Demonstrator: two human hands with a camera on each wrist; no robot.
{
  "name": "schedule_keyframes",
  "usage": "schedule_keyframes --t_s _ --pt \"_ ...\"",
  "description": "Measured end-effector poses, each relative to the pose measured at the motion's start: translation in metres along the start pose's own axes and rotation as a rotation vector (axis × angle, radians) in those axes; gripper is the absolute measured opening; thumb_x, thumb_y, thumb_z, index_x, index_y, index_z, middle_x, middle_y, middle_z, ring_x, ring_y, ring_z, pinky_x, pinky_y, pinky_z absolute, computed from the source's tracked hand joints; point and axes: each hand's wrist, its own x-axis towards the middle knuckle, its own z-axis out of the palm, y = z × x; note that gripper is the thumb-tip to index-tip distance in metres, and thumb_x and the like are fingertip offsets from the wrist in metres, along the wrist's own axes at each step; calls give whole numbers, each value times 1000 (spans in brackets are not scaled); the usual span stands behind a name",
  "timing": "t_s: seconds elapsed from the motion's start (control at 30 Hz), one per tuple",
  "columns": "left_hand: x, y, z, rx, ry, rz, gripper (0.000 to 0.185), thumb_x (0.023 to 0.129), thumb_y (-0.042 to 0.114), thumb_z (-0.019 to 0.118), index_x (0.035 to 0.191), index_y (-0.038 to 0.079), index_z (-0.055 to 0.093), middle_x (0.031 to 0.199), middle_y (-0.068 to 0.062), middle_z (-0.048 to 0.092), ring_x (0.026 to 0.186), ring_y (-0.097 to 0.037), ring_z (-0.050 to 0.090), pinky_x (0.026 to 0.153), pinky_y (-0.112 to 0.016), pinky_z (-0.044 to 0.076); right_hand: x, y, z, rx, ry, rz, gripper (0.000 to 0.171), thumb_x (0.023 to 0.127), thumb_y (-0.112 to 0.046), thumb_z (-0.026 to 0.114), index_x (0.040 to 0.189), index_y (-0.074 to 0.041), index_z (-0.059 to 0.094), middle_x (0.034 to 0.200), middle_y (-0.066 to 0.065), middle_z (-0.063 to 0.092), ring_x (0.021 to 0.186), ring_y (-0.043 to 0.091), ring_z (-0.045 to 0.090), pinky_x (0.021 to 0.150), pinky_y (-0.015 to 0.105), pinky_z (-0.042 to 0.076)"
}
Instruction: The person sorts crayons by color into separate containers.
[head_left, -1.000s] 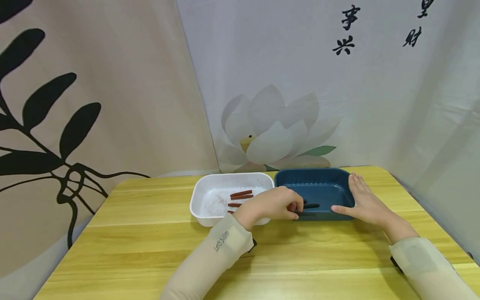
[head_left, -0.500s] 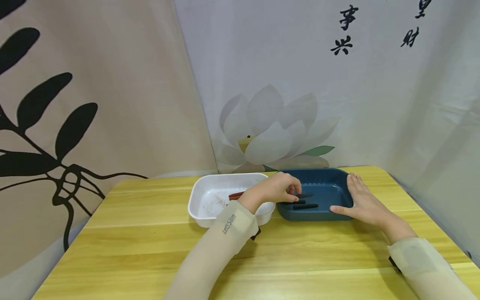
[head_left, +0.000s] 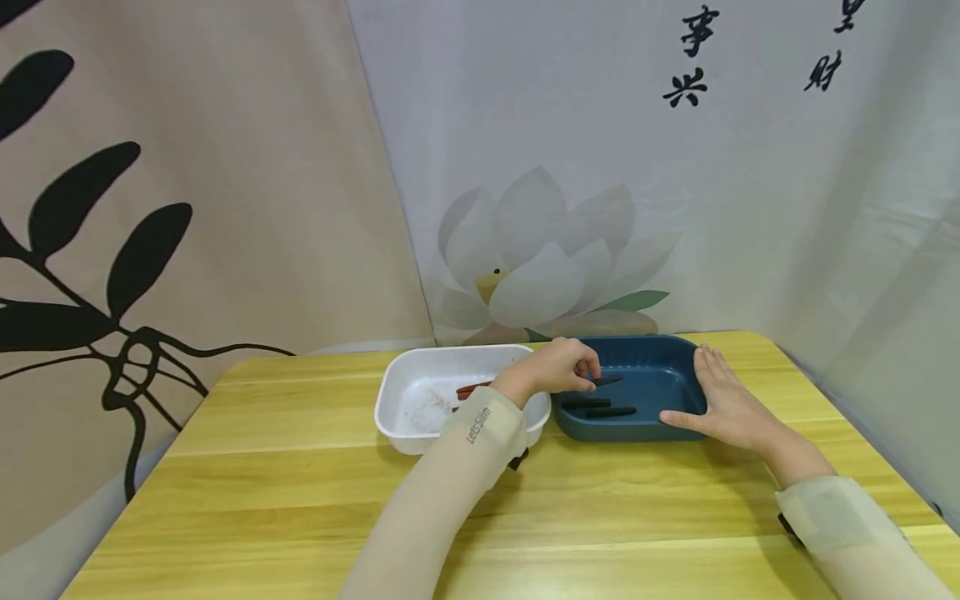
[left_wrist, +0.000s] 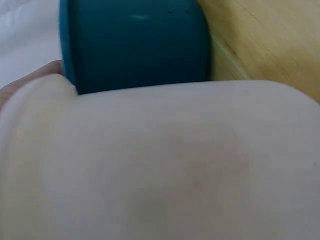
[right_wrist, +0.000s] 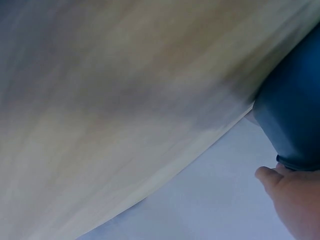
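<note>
Here my left hand (head_left: 558,367) pinches a dark stick (head_left: 606,380) just over the blue tray (head_left: 678,346), near its left wall. My right hand (head_left: 723,400) lies flat and open against the tray's right side. I'd lower the stick beside the two already inside.

White tray (head_left: 420,371) left, touching blue tray (head_left: 660,362); 2 sticks (head_left: 600,407) inside latter.

Smooth plastic blue tray (head_left: 678,354), wood-grain table (head_left: 262,492)
</note>
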Motion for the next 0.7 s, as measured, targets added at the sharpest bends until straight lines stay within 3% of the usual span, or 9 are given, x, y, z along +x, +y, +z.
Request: schedule_keyframes --t_s 0.33,0.7 --pt "8 -5 7 47 -25 -49 14 94 21 70 106 15 73 97 2 70 85 -8 62 77 -18 51 -1 -2 -2 1 -2 -1 124 86 -59 68 154 6 -13 162 26 -19 150 49 -14 117 70 2" --pt "13 -7 13 111 -27 -52 15 94 22 69 106 15 74 98 2 70 86 -8 62 79 -19 52 -2 -2 -1 3 3 3 125 85 -59 68 154 7 -12 162 27 -18 150 49 -13 118 70 3"
